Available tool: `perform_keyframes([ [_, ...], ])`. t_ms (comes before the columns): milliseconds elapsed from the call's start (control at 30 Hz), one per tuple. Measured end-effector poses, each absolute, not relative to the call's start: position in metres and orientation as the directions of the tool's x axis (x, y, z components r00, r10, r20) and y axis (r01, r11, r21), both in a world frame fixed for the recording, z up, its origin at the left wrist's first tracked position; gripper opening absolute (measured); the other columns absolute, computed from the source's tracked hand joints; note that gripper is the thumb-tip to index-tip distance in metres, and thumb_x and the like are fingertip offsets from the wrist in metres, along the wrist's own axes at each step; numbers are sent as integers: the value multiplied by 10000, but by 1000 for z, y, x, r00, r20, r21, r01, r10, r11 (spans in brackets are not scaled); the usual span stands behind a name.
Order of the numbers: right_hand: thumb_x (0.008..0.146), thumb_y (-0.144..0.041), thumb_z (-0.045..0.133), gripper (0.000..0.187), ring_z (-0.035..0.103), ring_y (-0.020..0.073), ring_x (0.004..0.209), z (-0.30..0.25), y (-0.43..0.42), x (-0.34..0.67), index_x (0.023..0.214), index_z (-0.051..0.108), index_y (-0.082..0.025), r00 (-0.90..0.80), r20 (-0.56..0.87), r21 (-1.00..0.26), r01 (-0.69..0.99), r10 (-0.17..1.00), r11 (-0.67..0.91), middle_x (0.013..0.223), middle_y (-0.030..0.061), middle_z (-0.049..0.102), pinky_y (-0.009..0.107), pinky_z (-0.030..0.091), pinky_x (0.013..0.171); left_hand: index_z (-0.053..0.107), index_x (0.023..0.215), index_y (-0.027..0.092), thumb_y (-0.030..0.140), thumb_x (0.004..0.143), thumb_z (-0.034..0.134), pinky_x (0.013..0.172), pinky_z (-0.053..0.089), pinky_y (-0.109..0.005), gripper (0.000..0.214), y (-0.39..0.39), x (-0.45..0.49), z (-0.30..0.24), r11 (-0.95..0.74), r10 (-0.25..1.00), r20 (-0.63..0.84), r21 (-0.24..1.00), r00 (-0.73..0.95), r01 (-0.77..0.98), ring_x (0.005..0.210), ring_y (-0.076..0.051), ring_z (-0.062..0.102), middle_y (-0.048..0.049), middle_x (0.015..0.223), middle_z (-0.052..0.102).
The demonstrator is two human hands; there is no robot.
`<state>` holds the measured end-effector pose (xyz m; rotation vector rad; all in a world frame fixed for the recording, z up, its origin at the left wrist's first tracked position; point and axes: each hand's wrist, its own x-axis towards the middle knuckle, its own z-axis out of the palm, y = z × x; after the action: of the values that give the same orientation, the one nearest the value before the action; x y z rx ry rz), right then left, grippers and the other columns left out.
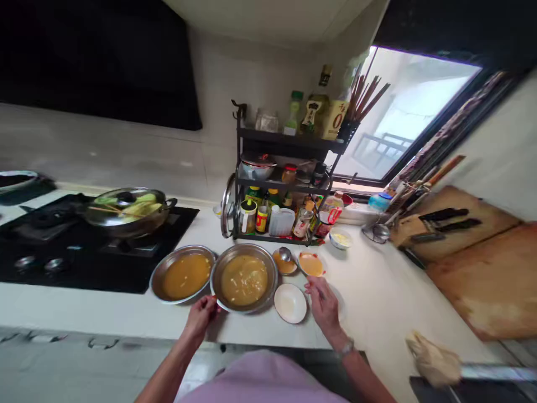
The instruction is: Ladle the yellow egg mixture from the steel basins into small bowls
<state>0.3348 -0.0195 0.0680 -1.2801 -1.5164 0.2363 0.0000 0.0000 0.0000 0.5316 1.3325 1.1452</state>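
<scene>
Two steel bowls of yellow-brown soup stand side by side on the white counter: the left bowl (183,274) and the right bowl (244,278). My left hand (202,314) pinches the near rim of the right bowl. My right hand (322,302) rests on the counter with its fingers stretched out, just right of a small white dish (290,303) and below a small orange-rimmed sauce dish (311,263). Another small dish with a metal spoon (285,258) sits behind the white dish.
A black hob (62,263) at the left carries a lidded wok (128,212). A black condiment rack (285,184) with bottles stands at the back. Wooden cutting boards (482,274) and knives lie at the right, below a window. A small white bowl (340,238) sits near the rack.
</scene>
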Motion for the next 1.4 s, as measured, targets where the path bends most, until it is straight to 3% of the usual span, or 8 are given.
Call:
perform_keyframes([
  [167, 885, -380, 453, 271, 624, 149, 598, 55, -12, 340, 950, 619, -175, 327, 436, -840, 481, 838, 249, 726, 35, 635, 289, 541, 587, 528, 640, 168, 447, 509, 745, 466, 371, -201, 376, 1, -1, 3, 399, 877, -459, 860, -142, -319, 431, -84, 482, 39, 463, 566],
  [333, 799, -479, 550, 360, 632, 178, 524, 47, -4, 341, 936, 594, -150, 584, 166, -984, 150, 794, 96, 620, 22, 643, 307, 539, 521, 518, 619, 175, 437, 504, 743, 474, 381, -200, 364, 0, 0, 8, 412, 870, -472, 855, -141, -317, 427, -81, 479, 38, 456, 567],
  [500, 698, -444, 644, 355, 636, 149, 515, 57, 3, 345, 890, 588, -151, 712, 6, -979, -137, 702, 147, 700, 1, 649, 267, 531, 481, 517, 630, 174, 432, 503, 744, 474, 381, -193, 366, 0, 0, 9, 423, 864, -486, 844, -135, -330, 430, -76, 475, 40, 456, 568],
  [667, 675, -387, 663, 322, 630, 143, 491, 72, 1, 345, 867, 594, -137, 725, -53, -967, -209, 686, 146, 632, -3, 642, 247, 524, 460, 510, 621, 178, 437, 506, 741, 470, 375, -196, 366, 1, 0, 7, 411, 873, -471, 852, -130, -326, 424, -78, 475, 37, 457, 570],
  [967, 710, -393, 666, 308, 634, 158, 508, 105, -7, 330, 873, 584, -144, 669, 11, -967, -181, 743, 177, 617, -8, 633, 254, 514, 453, 502, 608, 179, 458, 498, 742, 458, 354, -190, 384, 0, 1, 11, 421, 869, -477, 851, -127, -315, 419, -76, 465, 38, 451, 565],
  [1100, 775, -425, 626, 306, 647, 174, 553, 109, -12, 316, 918, 585, -157, 587, 99, -981, -75, 804, 176, 667, 5, 642, 280, 530, 476, 503, 603, 179, 453, 499, 744, 462, 361, -194, 380, 1, 0, 11, 417, 872, -473, 855, -131, -309, 426, -80, 475, 35, 452, 564],
  [1267, 893, -313, 499, 188, 627, 140, 576, 104, -26, 301, 967, 611, -181, 332, 398, -911, 250, 855, 327, 724, 25, 648, 290, 551, 567, 510, 612, 179, 453, 494, 748, 471, 377, -200, 382, 1, 0, 10, 415, 871, -472, 855, -135, -312, 433, -85, 483, 37, 456, 562],
  [1400, 894, -184, 458, 227, 634, 170, 802, 104, -36, 300, 1033, 634, -217, 1, 602, -741, 375, 799, 557, 921, 76, 642, 293, 559, 627, 509, 615, 177, 450, 504, 740, 470, 371, -195, 374, 0, -1, 10, 419, 871, -474, 856, -133, -303, 430, -81, 477, 32, 461, 567],
])
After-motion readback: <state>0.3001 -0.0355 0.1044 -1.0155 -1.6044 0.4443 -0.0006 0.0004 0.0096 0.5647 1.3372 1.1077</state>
